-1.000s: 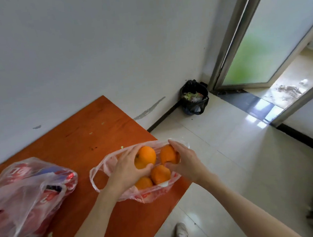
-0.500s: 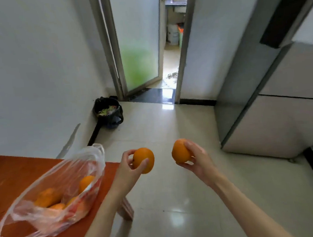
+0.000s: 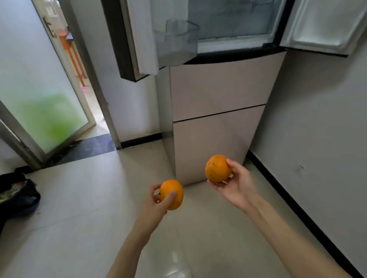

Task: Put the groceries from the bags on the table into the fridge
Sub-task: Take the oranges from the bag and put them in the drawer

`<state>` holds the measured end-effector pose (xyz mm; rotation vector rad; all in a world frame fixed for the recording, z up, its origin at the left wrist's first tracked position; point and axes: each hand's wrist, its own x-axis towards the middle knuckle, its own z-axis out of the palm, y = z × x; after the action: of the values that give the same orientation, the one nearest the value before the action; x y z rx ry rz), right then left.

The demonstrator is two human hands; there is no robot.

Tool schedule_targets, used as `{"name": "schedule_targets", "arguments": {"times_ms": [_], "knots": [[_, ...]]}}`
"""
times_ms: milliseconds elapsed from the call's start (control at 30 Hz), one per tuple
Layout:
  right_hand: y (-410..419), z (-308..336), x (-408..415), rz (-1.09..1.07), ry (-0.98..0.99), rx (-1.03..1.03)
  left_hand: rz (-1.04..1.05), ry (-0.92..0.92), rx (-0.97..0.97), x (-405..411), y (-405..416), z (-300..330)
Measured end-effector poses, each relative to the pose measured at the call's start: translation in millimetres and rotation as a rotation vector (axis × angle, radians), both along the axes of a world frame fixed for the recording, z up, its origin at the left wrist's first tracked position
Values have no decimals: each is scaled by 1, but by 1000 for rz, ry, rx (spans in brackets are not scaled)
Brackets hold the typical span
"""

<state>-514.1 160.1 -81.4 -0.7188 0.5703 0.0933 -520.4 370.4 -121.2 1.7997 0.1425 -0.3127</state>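
Note:
My left hand [image 3: 153, 203] grips one orange [image 3: 172, 194] in front of me, above the floor. My right hand [image 3: 236, 184] holds a second orange [image 3: 217, 168], a little higher and further right. Straight ahead stands the fridge [image 3: 217, 105]: both upper doors hang open, the left door [image 3: 134, 33] carrying a clear door bin [image 3: 177, 40], the right door [image 3: 330, 11] swung out to the right. A frosted drawer [image 3: 234, 14] shows inside the upper compartment. The two lower beige drawers are closed. The table and the bags are out of view.
A black-lined bin [image 3: 11, 194] sits on the floor at the left. A frosted glass door [image 3: 31, 89] stands ajar beside a doorway. A white wall [image 3: 331, 127] with a black skirting runs along the right. The floor tiles are pale and glossy.
I have turned from the table toward the fridge, carrying an orange in each hand. The bag and the table have left the view, and the open fridge now fills the top.

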Motion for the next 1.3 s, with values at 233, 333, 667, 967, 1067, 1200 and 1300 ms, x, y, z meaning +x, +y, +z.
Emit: {"name": "schedule_targets", "arguments": {"times_ms": [233,333,667,967,1067,1200,1300], "knots": [[-106,14,58,-55,-68,7,-101,-127,18,87,-104,29],[-142,18,96,-93,-98,-18,-118,-164,21,129,-140,32],[-241,79,280,-14,-332,-351,-176,-335,38,324,-253,79],[-306,161,439,-72,-552,-586,-98,-567,-55,463,-338,187],[-327,194,493,-117,-628,-716,-51,-666,-56,505,-358,223],[-348,240,568,-122,-753,-916,72,-879,81,560,-373,275],[-357,274,619,-101,-784,-1087,130,-985,236,604,-378,313]]}}
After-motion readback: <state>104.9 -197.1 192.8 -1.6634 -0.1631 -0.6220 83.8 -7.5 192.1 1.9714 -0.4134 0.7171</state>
